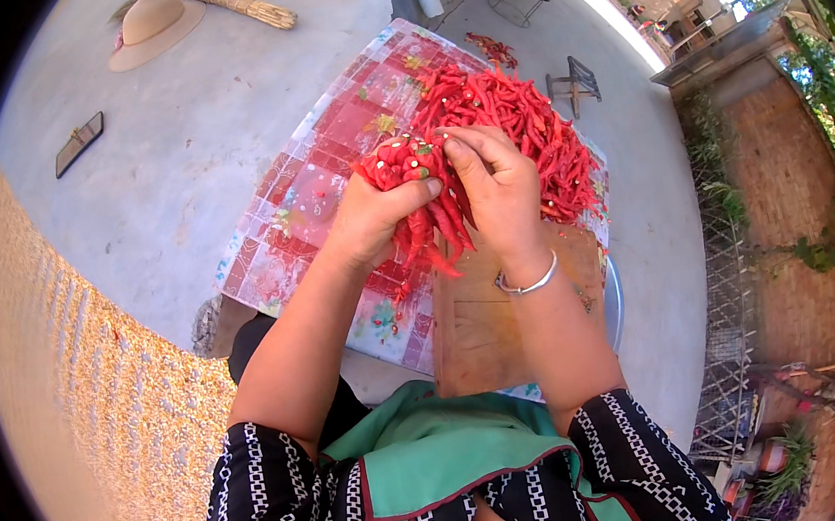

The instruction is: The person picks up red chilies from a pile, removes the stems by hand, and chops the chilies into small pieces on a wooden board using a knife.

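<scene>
A bunch of red chili peppers [426, 221] is wrapped in my left hand [377, 209], stem ends up and pointed tips hanging down. My right hand [495, 178], with a silver bracelet at its wrist, pinches thumb and forefinger together at the bunch's right edge, by the stem ends. A chili pepper seems to be in that pinch, though the fingers hide most of it. Just beyond both hands, a large heap of red chili peppers [548, 152] covers the far right part of the table.
The table has a red patterned cloth [282, 208]; a wooden board [474, 325] lies on its near side. A phone [80, 144], a tan hat [154, 27] and a straw broom [242, 1] lie on the floor at left. Grain [131, 419] is spread nearby. A folding stool [574, 85] stands right.
</scene>
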A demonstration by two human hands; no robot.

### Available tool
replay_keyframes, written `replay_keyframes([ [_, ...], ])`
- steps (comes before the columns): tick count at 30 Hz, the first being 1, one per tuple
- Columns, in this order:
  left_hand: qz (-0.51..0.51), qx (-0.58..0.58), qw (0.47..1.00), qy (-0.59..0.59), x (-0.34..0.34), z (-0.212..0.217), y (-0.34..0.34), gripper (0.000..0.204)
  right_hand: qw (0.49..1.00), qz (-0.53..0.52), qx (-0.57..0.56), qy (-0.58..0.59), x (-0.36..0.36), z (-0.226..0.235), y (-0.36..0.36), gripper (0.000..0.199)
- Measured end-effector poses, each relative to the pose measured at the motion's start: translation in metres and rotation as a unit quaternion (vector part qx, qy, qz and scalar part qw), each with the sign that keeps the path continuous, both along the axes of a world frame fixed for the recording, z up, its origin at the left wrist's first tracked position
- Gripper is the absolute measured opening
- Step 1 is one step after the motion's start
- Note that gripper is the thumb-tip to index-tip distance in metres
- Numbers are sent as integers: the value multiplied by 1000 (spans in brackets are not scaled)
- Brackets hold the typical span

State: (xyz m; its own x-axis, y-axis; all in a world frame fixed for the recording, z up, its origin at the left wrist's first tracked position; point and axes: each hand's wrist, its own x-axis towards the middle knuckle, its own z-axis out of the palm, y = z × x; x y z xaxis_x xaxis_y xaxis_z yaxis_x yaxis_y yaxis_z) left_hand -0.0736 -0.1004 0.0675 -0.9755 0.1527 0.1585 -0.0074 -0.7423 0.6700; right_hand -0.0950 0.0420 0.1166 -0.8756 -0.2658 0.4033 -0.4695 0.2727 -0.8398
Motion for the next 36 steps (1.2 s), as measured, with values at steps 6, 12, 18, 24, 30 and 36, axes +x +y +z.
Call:
replay_keyframes([
  [6, 58, -51, 997, -7, 7, -9, 9, 40, 977, -1, -194, -92, 20, -28, -26, 44],
  [12, 28, -175, 984, -14, 9, -3, 17, 40, 997, 52, -22, -53, 15, -27, 2, 58],
  [18, 11, -257, 965, 41, 14, 3, 39, 28, 990, -66, 104, -72, 60, 8, 103, 45],
  [24, 45, -460, 884, 66, 19, 16, 35, 28, 921, -156, 355, -30, 172, -32, 253, 34],
  [30, 20, -566, 818, 95, 27, 13, 83, 53, 914, -201, 344, 74, 161, -81, 298, 33],
  [36, -18, -697, 682, 222, 31, 35, 150, 41, 922, -205, 314, 94, 67, -86, 310, 33],
])
